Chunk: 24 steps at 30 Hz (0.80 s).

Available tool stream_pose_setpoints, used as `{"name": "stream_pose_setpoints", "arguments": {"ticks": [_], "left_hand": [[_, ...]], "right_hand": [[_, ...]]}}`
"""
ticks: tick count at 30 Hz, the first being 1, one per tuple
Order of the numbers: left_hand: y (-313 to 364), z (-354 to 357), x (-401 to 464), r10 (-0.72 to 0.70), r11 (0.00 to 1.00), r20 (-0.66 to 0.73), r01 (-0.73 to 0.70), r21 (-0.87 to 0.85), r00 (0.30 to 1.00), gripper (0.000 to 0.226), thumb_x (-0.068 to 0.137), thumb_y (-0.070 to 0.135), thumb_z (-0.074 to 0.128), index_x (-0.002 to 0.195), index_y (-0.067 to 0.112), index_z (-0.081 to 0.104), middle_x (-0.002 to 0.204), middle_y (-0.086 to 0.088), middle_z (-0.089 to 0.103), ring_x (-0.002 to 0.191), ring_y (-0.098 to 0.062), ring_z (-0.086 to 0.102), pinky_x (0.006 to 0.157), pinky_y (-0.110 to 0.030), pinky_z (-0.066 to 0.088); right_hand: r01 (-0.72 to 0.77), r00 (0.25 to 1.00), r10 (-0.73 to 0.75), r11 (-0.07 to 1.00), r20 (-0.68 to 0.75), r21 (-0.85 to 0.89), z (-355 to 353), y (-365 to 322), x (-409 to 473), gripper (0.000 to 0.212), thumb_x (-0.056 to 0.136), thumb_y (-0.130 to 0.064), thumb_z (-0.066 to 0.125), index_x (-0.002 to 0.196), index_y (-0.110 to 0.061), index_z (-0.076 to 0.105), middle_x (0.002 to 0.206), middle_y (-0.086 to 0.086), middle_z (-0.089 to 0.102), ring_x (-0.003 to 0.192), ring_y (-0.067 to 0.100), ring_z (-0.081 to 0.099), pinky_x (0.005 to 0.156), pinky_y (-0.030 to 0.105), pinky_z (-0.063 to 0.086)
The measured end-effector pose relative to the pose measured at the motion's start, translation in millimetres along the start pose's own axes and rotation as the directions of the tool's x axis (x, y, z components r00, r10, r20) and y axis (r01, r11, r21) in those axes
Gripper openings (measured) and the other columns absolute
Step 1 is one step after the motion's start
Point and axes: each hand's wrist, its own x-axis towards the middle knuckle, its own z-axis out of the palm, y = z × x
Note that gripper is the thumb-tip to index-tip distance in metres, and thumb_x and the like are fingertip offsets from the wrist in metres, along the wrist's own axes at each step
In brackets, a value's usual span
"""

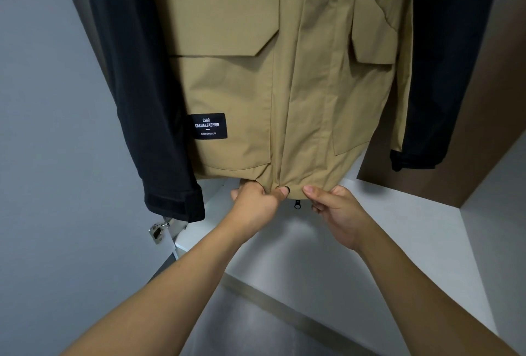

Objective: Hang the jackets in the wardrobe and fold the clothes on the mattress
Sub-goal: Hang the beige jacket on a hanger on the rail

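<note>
A tan jacket (256, 76) with black sleeves hangs in front of me inside the wardrobe; its top is out of frame. It has flap pockets and a black label at the lower left. My left hand (256, 203) pinches the bottom hem just left of the front placket. My right hand (334, 207) grips the hem just right of it. A black zipper pull (298, 204) dangles between my two hands. The hanger and rail are not visible.
The grey wardrobe door (57, 156) stands open on the left, with a metal hinge (158, 231) near the left sleeve's cuff. A white shelf (384, 213) lies below the jacket. A brown wardrobe panel (484, 128) rises on the right.
</note>
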Motion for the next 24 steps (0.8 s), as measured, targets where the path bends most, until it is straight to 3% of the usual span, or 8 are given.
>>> {"name": "stream_pose_setpoints", "arguments": {"ticks": [5,8,10,12,14,17,21,24], "left_hand": [[2.4,3.9,0.0,0.006,0.999,-0.07,-0.003,0.048,0.998,0.04,0.096,0.036,0.06,0.071,0.015,0.037,0.095,-0.007,0.042,0.118,-0.027,0.035,0.089,-0.026,0.031],[-2.9,4.8,8.5,0.023,0.999,-0.092,-0.02,0.031,0.996,0.044,0.091,0.044,0.062,0.065,0.015,0.04,0.076,-0.004,0.044,0.099,-0.045,0.049,0.094,-0.044,0.043],[-7.7,2.9,13.7,0.006,0.998,-0.032,-0.004,0.056,0.999,0.039,0.09,0.052,0.057,0.092,0.013,0.06,0.094,-0.002,0.061,0.102,-0.037,0.057,0.1,-0.047,0.046],[-13.9,0.1,18.8,-0.088,0.988,0.08,0.077,0.134,0.993,0.048,0.097,0.047,0.051,0.127,0.011,0.053,0.125,-0.003,0.056,0.119,-0.028,0.053,0.101,-0.034,0.042],[-21.6,-4.8,27.7,-0.106,0.947,0.14,0.056,0.317,0.984,0.031,0.099,0.037,0.047,0.109,0.009,0.056,0.107,-0.006,0.057,0.094,-0.023,0.055,0.081,-0.032,0.044],[-9.8,-8.5,36.7,-0.068,0.87,0.158,-0.02,0.493,0.985,0.03,0.098,0.03,0.043,0.074,0.012,0.042,0.076,-0.002,0.046,0.065,-0.017,0.041,0.055,-0.028,0.03],[50.0,-6.9,33.4,-0.068,0.799,0.252,-0.098,0.593,0.965,0.033,0.099,0.03,0.044,0.068,0.019,0.046,0.071,0.003,0.049,0.073,-0.018,0.051,0.065,-0.027,0.041],[110.7,-20.6,12.6,-0.047,0.806,0.312,-0.148,0.573,0.949,0.026,0.101,0.029,0.045,0.088,0.014,0.061,0.087,-0.001,0.059,0.09,-0.018,0.056,0.081,-0.027,0.046]], "right_hand": [[0.005,1.0,-0.005,1.0,-0.018,0.014,-1.4,6.7,6.0,0.018,0.089,-0.016,0.068,0.071,-0.02,0.069,0.058,-0.01,0.046,0.06,0.009,0.03,0.065,0.027,0.027],[-0.026,0.993,0.027,1.0,-0.116,0.009,-0.9,12.9,12.9,0.015,0.088,-0.023,0.071,0.073,-0.021,0.069,0.066,-0.003,0.047,0.063,0.01,0.038,0.065,0.026,0.033],[-0.083,0.973,0.06,0.992,-0.225,-0.091,-1.1,16.4,15.6,0.009,0.09,-0.028,0.069,0.091,-0.02,0.069,0.083,-0.005,0.06,0.075,0.011,0.051,0.07,0.025,0.041],[-0.163,0.945,0.099,0.968,-0.311,-0.189,-5.8,20.0,18.3,0.041,0.09,-0.035,0.068,0.125,-0.015,0.056,0.114,-0.002,0.061,0.098,0.015,0.058,0.084,0.029,0.045],[-0.225,0.902,0.088,0.931,-0.422,-0.286,-11.8,16.4,21.6,0.066,0.091,-0.037,0.067,0.145,-0.015,0.037,0.135,0.004,0.051,0.12,0.022,0.052,0.097,0.032,0.041],[-0.234,0.869,-0.029,0.855,-0.493,-0.463,-7.2,-6.0,22.0,0.072,0.092,-0.036,0.065,0.151,-0.014,0.029,0.148,0.006,0.041,0.132,0.025,0.044,0.106,0.036,0.037],[-0.239,0.898,-0.067,0.756,-0.436,-0.609,21.7,-78.4,6.0,0.059,0.096,-0.027,0.06,0.148,-0.013,0.035,0.149,0.004,0.04,0.134,0.022,0.04,0.096,0.023,0.033],[-0.284,0.911,-0.015,0.703,-0.412,-0.653,40.8,-155.0,-11.5,0.053,0.097,-0.02,0.057,0.146,-0.012,0.038,0.145,0.007,0.045,0.129,0.021,0.044,0.087,0.015,0.029]]}}
